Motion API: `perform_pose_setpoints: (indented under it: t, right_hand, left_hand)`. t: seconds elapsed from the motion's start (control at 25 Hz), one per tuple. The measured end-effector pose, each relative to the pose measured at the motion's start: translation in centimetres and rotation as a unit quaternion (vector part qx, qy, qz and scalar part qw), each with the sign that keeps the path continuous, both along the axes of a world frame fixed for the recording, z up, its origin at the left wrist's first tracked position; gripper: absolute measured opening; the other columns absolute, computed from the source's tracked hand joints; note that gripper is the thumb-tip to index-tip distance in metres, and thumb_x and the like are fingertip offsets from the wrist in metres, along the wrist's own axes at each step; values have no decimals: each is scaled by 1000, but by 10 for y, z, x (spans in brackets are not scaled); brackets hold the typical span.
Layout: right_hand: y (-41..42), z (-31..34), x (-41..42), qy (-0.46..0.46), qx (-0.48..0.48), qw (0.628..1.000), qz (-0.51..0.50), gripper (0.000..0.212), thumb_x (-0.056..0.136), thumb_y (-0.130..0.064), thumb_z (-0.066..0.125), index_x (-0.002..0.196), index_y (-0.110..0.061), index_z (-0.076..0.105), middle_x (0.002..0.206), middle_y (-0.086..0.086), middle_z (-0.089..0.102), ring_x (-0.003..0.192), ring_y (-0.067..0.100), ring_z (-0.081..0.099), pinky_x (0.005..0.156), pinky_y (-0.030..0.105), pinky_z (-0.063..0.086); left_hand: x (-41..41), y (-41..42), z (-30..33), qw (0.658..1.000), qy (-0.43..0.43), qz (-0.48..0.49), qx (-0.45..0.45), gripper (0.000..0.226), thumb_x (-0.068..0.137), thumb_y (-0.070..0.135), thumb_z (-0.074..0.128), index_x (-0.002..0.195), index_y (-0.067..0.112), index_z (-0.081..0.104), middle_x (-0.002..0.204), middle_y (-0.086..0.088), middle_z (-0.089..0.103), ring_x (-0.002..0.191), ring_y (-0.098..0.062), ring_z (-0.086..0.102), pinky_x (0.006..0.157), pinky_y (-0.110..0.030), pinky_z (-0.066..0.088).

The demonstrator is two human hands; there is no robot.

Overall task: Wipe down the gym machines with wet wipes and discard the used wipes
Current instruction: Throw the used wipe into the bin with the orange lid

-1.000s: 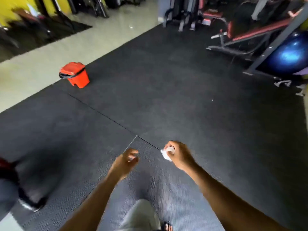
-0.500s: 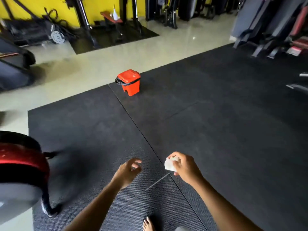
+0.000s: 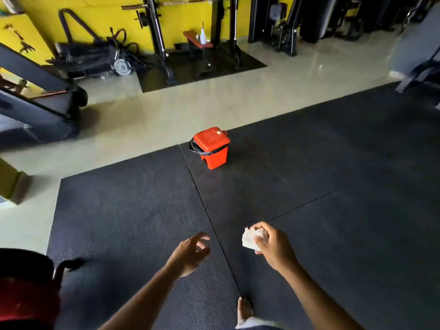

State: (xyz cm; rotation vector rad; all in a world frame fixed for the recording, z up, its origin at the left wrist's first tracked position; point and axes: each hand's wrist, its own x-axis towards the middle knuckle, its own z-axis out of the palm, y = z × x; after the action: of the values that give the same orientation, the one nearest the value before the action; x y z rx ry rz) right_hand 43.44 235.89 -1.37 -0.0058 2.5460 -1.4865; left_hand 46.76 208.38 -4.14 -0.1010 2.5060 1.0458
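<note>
Fingers: right hand (image 3: 273, 246) clamps the balled wipe (image 3: 251, 239); left hand (image 3: 190, 252) loose, empty.
Bin: orange bin (image 3: 213, 146) ahead on floor mat (image 3: 333, 186), well apart, lid down.
Advice: lift lid with free hand, drop wipe inside.

Black rubber mats (image 3: 123, 210), yellow wall (image 3: 100, 17)

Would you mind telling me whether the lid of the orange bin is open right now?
No, the orange bin has its lid lying flat and closed on top, while the right hand holds the crumpled wipe well short of it.
</note>
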Motion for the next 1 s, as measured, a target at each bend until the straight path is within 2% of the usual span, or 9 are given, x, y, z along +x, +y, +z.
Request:
perform_pose_setpoints:
  t: [0.12,0.24,0.32,0.44,0.56,0.68,0.84,0.92,1.0]
  right_hand:
    - [-19,9,-103,-4,-1,1000,31,21,92,-1,59,94,-19,72,92,-1,69,79,16,71,54,34,62]
    - [-54,7,-206,-4,-5,998,62,21,92,4,58,89,-13,70,98,-4,65,87,20,68,55,35,63]
    - [-83,1,-272,6,-5,997,71,20,92,3,58,92,-15,68,97,-2,65,85,18,68,54,33,62]
    - [-129,-14,-357,-10,17,996,89,19,90,-7,62,93,-25,67,87,-4,70,72,15,71,56,39,62]
    - [-174,-25,-444,-25,45,994,95,19,81,-19,59,94,-32,66,86,-6,72,67,15,71,62,46,61]
    - [-203,-19,-526,-17,62,995,77,31,70,-30,51,97,-29,66,85,-7,73,69,16,71,66,44,58]
    - [-229,-26,-614,-18,47,999,15,31,72,-20,50,97,-22,68,92,1,71,78,18,70,66,41,61]
    - [-242,-39,-665,-21,29,999,-4,28,79,-7,52,95,-22,70,97,4,71,84,19,70,62,37,63]
    - [-250,-56,-719,-27,13,999,-30,34,85,9,51,94,-17,72,100,5,70,88,18,70,60,36,64]
  left_hand:
    - [-88,-28,9,999,28,38,1,37,103,34,62,139,33,55,114,19,65,97,9,63,74,-12,49]
    - [-167,-60,1,993,40,106,18,36,100,33,66,135,31,58,111,19,67,94,6,67,78,-22,57]
    - [-222,-83,-13,992,38,114,23,36,100,35,67,135,32,59,114,16,69,95,5,68,81,-28,59]
    - [-303,-122,-29,992,41,119,26,37,101,34,65,137,30,57,118,12,68,95,4,65,76,-21,53]
    - [-386,-172,-32,994,19,105,14,37,102,35,63,138,32,55,117,16,65,92,7,63,70,-11,46]
    - [-473,-216,-29,997,-2,76,2,37,102,37,62,138,35,54,121,15,66,93,7,63,74,-15,51]
    - [-595,-253,-21,998,2,59,-3,37,102,37,62,138,32,54,114,18,63,95,4,64,75,-21,51]
    - [-661,-265,-24,999,2,39,-6,36,102,37,62,137,33,55,112,18,64,99,-4,67,86,-33,57]
    - [-718,-273,-34,1000,-2,4,-20,37,102,39,61,138,32,54,115,16,66,101,-6,68,92,-37,58]
